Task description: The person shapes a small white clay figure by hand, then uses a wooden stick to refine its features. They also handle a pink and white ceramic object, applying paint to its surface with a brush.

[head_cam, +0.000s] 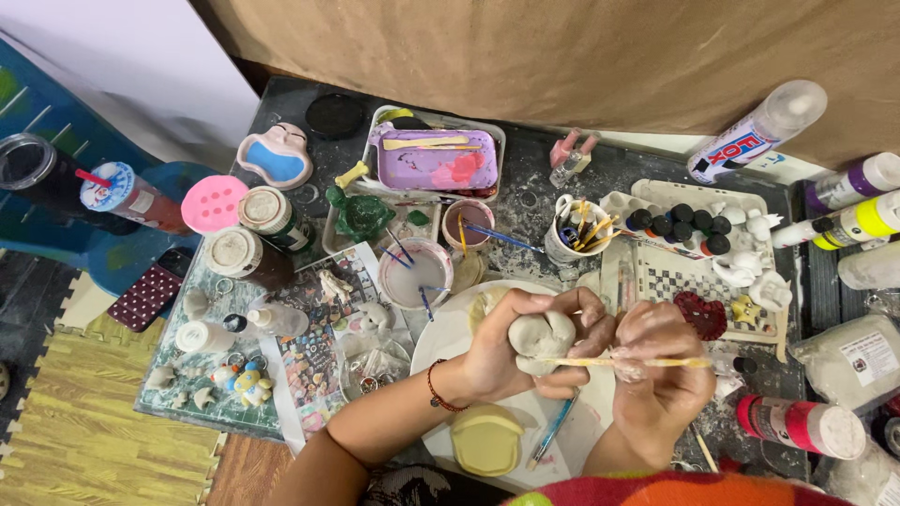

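My left hand (511,351) grips a pale clay figure (542,335), holding it above a round white plate (441,342). My right hand (661,375) holds a thin wooden modelling stick (628,362) lying sideways, its tip touching the lower side of the clay figure. A red bead bracelet sits on my left wrist. On the plate below lie a cream clay piece (486,439) and a blue-handled brush (553,429).
The dark table is crowded: a cup of water with brushes (417,272), a mug of tools (574,234), a purple palette tray (433,161), an egg tray with small paint pots (680,225), glue bottles (759,126) at the right, jars (253,253) at the left, a red-capped tube (802,424).
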